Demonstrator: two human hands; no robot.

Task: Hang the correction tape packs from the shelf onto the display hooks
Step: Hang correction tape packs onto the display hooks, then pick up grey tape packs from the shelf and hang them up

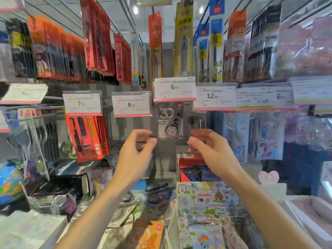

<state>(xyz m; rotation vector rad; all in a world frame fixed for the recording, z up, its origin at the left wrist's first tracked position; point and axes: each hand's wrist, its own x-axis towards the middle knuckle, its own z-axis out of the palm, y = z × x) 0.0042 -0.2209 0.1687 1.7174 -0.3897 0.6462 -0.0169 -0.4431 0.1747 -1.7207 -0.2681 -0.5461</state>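
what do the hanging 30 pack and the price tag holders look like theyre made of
30 pack: seemingly printed grey card with a clear plastic blister over the tape; the bubble glints. Price tag holders: apparently clear glossy plastic sleeves around white paper slips; the edges look see-through and shiny. Blur leaves both uncertain.

Both arms reached forward; the left hand (133, 157) and right hand (212, 150) were raised, fingers loosely curled, apart.
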